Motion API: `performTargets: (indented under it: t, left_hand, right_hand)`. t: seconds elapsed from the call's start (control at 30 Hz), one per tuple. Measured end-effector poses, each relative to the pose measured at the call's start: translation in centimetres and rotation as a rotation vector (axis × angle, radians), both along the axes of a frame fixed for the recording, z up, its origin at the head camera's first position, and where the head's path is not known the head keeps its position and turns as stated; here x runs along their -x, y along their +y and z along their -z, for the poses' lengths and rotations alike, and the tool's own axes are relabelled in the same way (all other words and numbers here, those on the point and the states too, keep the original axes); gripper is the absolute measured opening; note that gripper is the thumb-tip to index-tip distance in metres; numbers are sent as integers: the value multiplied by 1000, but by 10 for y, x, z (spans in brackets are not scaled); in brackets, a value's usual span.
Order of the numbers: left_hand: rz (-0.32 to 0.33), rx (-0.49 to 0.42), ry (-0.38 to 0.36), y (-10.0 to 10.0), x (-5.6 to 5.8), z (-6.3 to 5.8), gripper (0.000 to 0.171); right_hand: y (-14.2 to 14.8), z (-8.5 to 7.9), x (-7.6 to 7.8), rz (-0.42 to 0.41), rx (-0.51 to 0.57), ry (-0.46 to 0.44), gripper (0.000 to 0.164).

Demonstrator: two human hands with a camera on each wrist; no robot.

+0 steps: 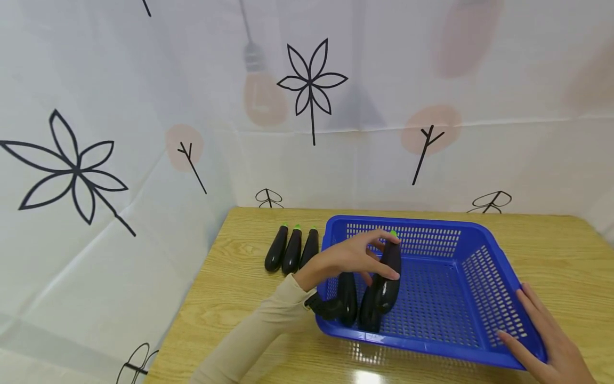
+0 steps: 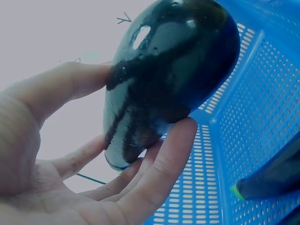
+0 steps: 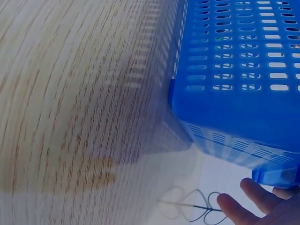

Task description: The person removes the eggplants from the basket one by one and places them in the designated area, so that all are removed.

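Note:
My left hand (image 1: 362, 255) grips a dark, glossy eggplant (image 1: 392, 266) with a green stem end, its thumb and fingers spread around the sides. The eggplant is over the left part of a blue plastic basket (image 1: 408, 344). Below the hand, two more eggplants (image 1: 347, 304) lie along the basket's left side, partly covered. At the basket's right rim, my right hand (image 1: 549, 333) holds on with the thumb over the inner side and the fingers outside. In the right wrist view its fingers (image 3: 262, 199) show beside the rim; the thumb is hidden there.
Three eggplants (image 1: 291, 253) lie side by side on the wooden table (image 1: 230, 298), left of the basket. A pale cloth (image 1: 364, 170) printed with leaves and bulbs hangs behind and to the left of the table.

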State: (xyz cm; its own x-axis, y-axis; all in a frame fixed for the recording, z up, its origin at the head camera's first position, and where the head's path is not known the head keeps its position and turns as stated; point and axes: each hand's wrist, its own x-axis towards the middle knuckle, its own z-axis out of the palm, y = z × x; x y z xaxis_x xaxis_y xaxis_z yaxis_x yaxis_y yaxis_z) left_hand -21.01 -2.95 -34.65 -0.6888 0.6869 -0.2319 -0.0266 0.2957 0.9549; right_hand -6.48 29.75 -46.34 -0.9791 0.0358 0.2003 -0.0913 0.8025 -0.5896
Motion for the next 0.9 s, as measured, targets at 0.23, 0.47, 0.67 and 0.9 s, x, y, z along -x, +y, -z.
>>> performTargets:
  t: [0.23, 0.47, 0.67, 0.9]
  left_hand:
    - [-4, 12, 23, -14, 0, -3, 60]
    - [-17, 12, 47, -29, 1, -6, 64]
    - [-22, 9, 50, -39, 1, -7, 63]
    - [-24, 13, 54, -48, 3, -9, 61]
  right_hand:
    - [0, 2, 0, -15, 8, 13, 86]
    - [0, 2, 0, -6, 16, 6, 86]
    - [-1, 2, 0, -2, 14, 4, 87]
    - [1, 2, 0, 2, 18, -8, 87]
